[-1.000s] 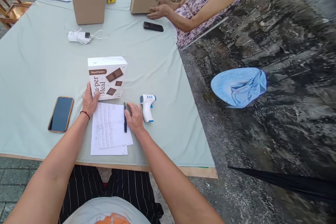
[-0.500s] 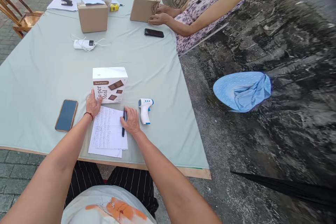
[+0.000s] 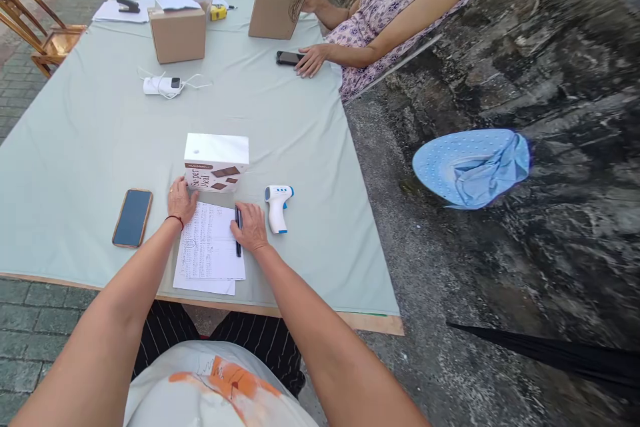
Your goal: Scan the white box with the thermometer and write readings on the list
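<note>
A white box (image 3: 217, 177) with brown chocolate-bar pictures stands in front of me on the cloth-covered table. My left hand (image 3: 181, 201) is by its lower left corner, fingers extended and thumb at the top of the printed sheets (image 3: 213, 247). Whether the fingertips press the box is hard to see. My right hand (image 3: 251, 227) rests on the right edge of the sheets, fingers laid out, its thumb across a black pen (image 3: 239, 243) lying flat. A white and blue infrared thermometer (image 3: 277, 208) lies just right of that hand.
A phone (image 3: 133, 217) lies on the left. Farther off are a white corded device (image 3: 163, 86), a brown carton (image 3: 177, 37), a yellow tape measure (image 3: 218, 12) and another carton (image 3: 275, 12). At the right edge a person's hand (image 3: 313, 59) touches a black phone (image 3: 287, 58).
The white box has shifted slightly rightward and shows more of its top; my left thumb no longer overlaps its front. The other person's one hand has moved from the carton to the black phone.
</note>
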The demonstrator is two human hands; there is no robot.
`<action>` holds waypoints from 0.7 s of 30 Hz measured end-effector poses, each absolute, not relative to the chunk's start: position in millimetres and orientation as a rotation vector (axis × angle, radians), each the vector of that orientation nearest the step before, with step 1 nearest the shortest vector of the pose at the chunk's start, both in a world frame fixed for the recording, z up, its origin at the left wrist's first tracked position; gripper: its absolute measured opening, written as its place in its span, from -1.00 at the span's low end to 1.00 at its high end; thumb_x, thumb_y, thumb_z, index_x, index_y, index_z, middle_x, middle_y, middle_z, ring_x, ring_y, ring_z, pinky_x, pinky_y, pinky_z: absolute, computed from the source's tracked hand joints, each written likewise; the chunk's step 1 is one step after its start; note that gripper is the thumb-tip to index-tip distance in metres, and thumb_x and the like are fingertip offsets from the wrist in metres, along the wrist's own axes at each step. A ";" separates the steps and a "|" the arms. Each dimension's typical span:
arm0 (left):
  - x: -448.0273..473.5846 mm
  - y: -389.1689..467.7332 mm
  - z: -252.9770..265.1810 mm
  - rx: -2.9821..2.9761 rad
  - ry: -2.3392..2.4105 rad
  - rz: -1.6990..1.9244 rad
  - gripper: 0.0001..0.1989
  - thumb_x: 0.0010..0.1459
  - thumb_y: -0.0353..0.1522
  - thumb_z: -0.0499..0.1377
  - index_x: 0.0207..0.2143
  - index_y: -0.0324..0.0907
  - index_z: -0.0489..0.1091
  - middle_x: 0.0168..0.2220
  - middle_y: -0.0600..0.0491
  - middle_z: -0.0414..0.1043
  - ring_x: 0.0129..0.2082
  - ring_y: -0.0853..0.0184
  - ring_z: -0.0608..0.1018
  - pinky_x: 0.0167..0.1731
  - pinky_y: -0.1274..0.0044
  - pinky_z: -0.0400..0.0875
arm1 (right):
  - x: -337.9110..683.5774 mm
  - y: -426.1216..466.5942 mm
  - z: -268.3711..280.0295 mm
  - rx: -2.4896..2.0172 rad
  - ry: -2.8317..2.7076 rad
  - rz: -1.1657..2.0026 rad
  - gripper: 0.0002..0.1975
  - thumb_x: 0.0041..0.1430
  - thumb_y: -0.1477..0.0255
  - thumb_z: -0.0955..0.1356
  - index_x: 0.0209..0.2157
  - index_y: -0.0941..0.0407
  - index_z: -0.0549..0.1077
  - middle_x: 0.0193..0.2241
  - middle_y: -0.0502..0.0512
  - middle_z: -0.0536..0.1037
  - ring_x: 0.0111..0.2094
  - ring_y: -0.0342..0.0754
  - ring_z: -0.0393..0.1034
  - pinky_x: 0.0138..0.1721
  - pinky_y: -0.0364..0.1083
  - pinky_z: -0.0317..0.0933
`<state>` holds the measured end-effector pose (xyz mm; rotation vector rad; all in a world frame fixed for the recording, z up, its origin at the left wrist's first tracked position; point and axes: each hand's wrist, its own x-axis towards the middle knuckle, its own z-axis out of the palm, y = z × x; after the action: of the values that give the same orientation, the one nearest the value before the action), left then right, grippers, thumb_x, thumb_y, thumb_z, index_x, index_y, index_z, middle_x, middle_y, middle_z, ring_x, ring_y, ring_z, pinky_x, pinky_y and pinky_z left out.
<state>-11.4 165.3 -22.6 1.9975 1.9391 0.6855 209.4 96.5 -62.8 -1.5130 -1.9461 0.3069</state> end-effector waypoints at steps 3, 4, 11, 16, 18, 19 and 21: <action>-12.5 145.2 -20.0 2.024 1.926 0.591 -0.64 0.21 -0.27 0.12 0.02 -0.23 0.31 0.29 -0.23 0.19 0.31 0.04 0.24 0.29 0.18 0.10 | 209.8 97.2 -63.6 -1.518 -1.947 0.301 -0.55 0.10 0.46 0.26 0.06 0.18 0.34 -0.07 0.28 0.45 -0.04 0.19 0.21 0.02 0.14 0.12; -12.1 137.0 -18.5 2.046 1.923 0.544 -0.62 0.21 -0.27 0.12 0.05 -0.22 0.30 0.31 -0.22 0.17 0.32 0.04 0.23 0.32 0.17 0.05 | 210.0 97.9 -63.6 -1.521 -1.947 0.301 -0.55 0.09 0.46 0.26 0.06 0.18 0.34 -0.07 0.28 0.45 -0.04 0.19 0.21 0.02 0.14 0.12; 1.0 98.2 -9.6 2.116 2.019 0.311 -0.62 0.29 -0.30 0.00 0.10 -0.24 0.29 0.32 -0.21 0.16 0.36 0.06 0.18 0.34 0.16 -0.01 | 213.3 101.1 -61.7 -1.527 -1.920 0.348 -0.55 0.07 0.47 0.26 0.05 0.17 0.35 -0.14 0.23 0.47 -0.10 0.15 0.25 0.00 0.13 0.17; 0.2 88.9 -12.1 2.096 1.918 0.384 -0.65 0.21 -0.28 0.12 0.03 -0.20 0.31 0.31 -0.22 0.17 0.34 0.01 0.19 0.32 0.14 0.02 | 220.5 79.8 -67.3 -1.476 -1.890 0.341 -0.53 0.14 0.44 0.25 0.10 0.18 0.31 -0.11 0.25 0.45 -0.06 0.14 0.25 0.04 0.14 0.21; -3.2 86.5 -15.1 2.047 1.872 0.475 -0.62 0.18 -0.29 0.17 0.03 -0.18 0.31 0.29 -0.23 0.18 0.32 -0.02 0.20 0.30 0.11 0.03 | 222.9 71.0 -70.1 -1.452 -1.907 0.324 -0.51 0.17 0.40 0.26 0.14 0.19 0.29 -0.05 0.29 0.43 0.00 0.16 0.24 0.07 0.17 0.20; -4.9 87.3 -16.6 2.031 1.868 0.505 -0.59 0.16 -0.28 0.19 0.05 -0.17 0.30 0.28 -0.24 0.20 0.31 -0.04 0.22 0.29 0.09 0.05 | 223.6 68.0 -71.3 -1.443 -1.913 0.316 -0.51 0.18 0.39 0.27 0.15 0.19 0.28 -0.03 0.30 0.42 0.02 0.17 0.24 0.08 0.18 0.20; -8.3 96.4 -19.1 1.968 1.869 0.587 -0.46 0.11 -0.26 0.24 0.13 -0.16 0.24 0.26 -0.24 0.21 0.29 -0.06 0.24 0.26 0.06 0.08 | 224.0 64.8 -73.3 -1.427 -1.914 0.307 -0.50 0.18 0.37 0.27 0.16 0.16 0.27 -0.02 0.30 0.42 0.03 0.18 0.25 0.09 0.20 0.21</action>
<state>-8.3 96.4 -19.1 1.9678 1.8693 0.5871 224.0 64.8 -73.3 -1.4268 -1.9143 0.3066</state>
